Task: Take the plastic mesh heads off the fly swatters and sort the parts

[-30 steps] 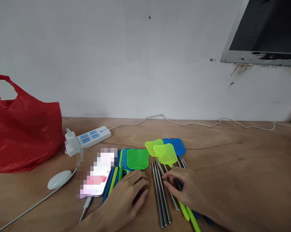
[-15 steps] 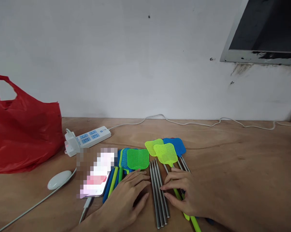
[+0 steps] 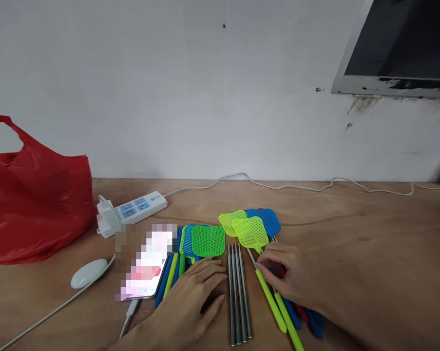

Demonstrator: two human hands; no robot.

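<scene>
Several slim metal rods (image 3: pixel 238 292) lie side by side on the table between my hands. My left hand (image 3: pixel 196 290) rests to the left of them, its fingers loosely stretched and apart, holding nothing. Beneath and beyond it lie handles and a green fly swatter head (image 3: pixel 208 240). My right hand (image 3: pixel 283 270) is to the right of the rods, thumb and fingertips closed at the metal shaft of a yellow-green fly swatter (image 3: pixel 251 231). Its yellow-green handle (image 3: pixel 271 301) points toward me. Blue and red handles lie partly hidden under that wrist.
At left stand a red plastic bag (image 3: pixel 37 200) and a white power strip (image 3: pixel 139 208). A phone (image 3: pixel 146 287) on a cable, its screen blurred out, lies beside the left-hand swatters. A white mouse-shaped object (image 3: pixel 89 273) is farther left. A cord (image 3: pixel 285 186) runs along the wall.
My right hand has moved away from the metal rods, rightward to the yellow-green fly swatter's shaft. The rods now lie straighter and more evenly aligned. My left hand stays in place.
</scene>
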